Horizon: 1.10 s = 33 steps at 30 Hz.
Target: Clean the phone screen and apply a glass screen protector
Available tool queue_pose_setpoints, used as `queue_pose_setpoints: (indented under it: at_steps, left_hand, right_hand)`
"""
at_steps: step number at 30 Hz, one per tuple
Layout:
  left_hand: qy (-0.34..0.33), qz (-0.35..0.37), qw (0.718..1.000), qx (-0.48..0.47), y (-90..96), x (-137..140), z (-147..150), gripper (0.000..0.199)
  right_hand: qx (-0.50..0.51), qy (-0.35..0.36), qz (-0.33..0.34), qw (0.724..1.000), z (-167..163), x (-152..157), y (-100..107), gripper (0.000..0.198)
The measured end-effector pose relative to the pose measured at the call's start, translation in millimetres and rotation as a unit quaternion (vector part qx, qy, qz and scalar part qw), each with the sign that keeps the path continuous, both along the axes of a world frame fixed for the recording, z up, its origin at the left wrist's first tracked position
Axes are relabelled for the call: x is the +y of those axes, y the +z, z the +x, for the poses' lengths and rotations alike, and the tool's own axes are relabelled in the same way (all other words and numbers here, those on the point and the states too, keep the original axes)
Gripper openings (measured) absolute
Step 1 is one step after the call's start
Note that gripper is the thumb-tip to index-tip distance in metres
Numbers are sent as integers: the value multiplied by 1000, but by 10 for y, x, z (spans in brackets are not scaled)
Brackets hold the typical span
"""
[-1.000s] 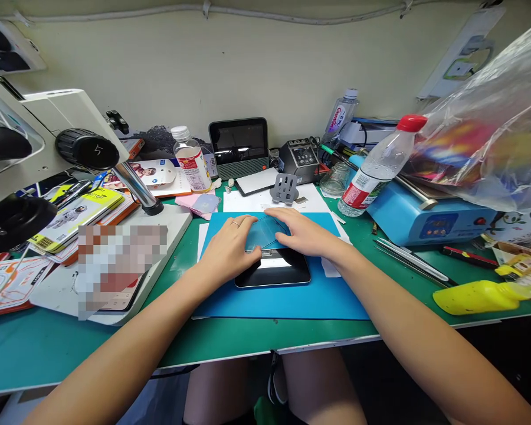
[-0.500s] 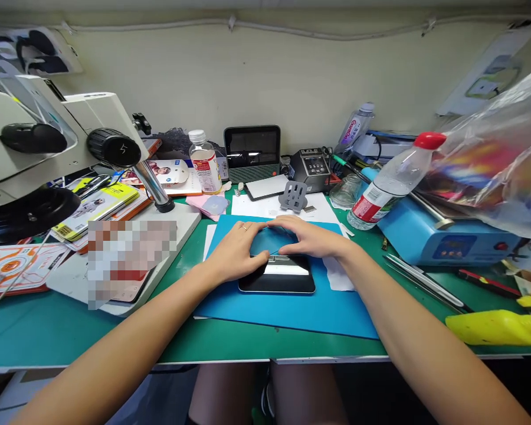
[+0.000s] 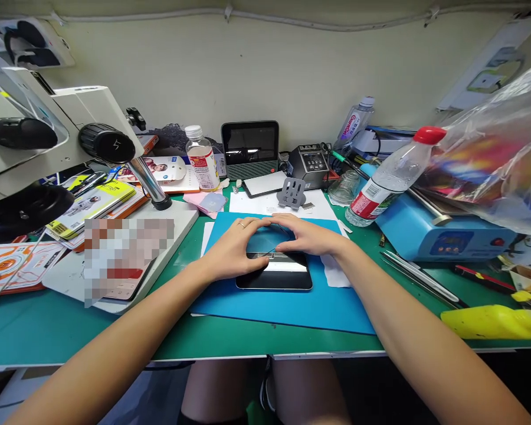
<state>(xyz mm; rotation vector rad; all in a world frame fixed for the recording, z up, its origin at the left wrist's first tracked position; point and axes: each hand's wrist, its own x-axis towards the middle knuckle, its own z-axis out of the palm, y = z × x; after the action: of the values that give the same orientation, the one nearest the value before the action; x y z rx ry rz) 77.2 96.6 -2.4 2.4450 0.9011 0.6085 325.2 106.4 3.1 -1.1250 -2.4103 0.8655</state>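
A black phone or small tablet (image 3: 287, 280) lies face up on a blue mat (image 3: 256, 304), a bright strip of light reflected across its glass. Over its far edge, my left hand (image 3: 230, 248) and my right hand (image 3: 305, 237) curve towards each other, fingertips meeting at the far side. Between thumbs and fingers they hold a thin clear sheet (image 3: 265, 241), which looks like a screen film and is hard to see against the mat. My left thumb is just above the device's glass; whether it touches cannot be told. The right thumb is at the sheet's near edge.
A microscope (image 3: 106, 141) stands at left, with a phone (image 3: 133, 283) on its base. A grey stand (image 3: 291, 193) and white paper (image 3: 256, 204) lie behind the mat. At right are a red-capped bottle (image 3: 380, 189), a blue machine (image 3: 442, 236), tweezers (image 3: 420, 277) and a yellow bottle (image 3: 487, 322).
The whole view has shifted slightly. Both hands keep almost the same pose around the clear sheet, and the device stays in place on the mat.
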Motion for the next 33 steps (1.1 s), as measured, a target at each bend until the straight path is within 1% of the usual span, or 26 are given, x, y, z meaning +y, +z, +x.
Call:
queue_pose_setpoints:
  at_steps: [3, 8, 11, 13, 17, 19, 21, 25, 26, 28, 30, 33]
  left_hand:
    - [-2, -14, 1000, -1, 6, -7, 3, 66]
    - [4, -29, 999, -18, 9, -21, 17, 61]
    - [0, -40, 999, -31, 28, -22, 5, 60]
    - [-18, -54, 998, -39, 44, -23, -8, 60]
    - [-74, -62, 994, -51, 92, -29, -10, 56]
    - [-97, -54, 992, -52, 147, -27, -11, 54]
    - [-108, -34, 993, -44, 229, -23, -43, 55]
    - [-79, 13, 997, 15, 374, -57, -254, 60]
    - [-67, 14, 997, 33, 376, -81, -325, 59]
    - [-45, 7, 998, 53, 322, -141, -450, 59]
    - [-39, -2, 998, 54, 215, -201, -528, 67]
    - [-37, 1, 998, 42, 64, -252, -553, 75]
  right_hand:
    - [-15, -17, -5, 1000, 16, -1, -31, 72]
    - [-19, 4, -2, 1000, 33, 5, -49, 74]
    - [-22, -7, -4, 1000, 36, -10, -23, 77]
    - [-23, -7, -11, 1000, 37, -33, 15, 79]
    - [-22, 10, -23, 999, 41, -99, 125, 74]
    - [-36, -6, -19, 999, 48, -152, 179, 73]
    - [-57, -33, 0, 998, 59, -237, 216, 73]
    - [-77, -116, 79, 987, 73, -522, 198, 78]
    - [-76, -133, 92, 984, 69, -607, 175, 79]
    - [-74, -157, 104, 979, 49, -765, 116, 77]
    - [-76, -173, 114, 975, 14, -884, 55, 74]
    - [-77, -183, 132, 971, -44, -970, -15, 71]
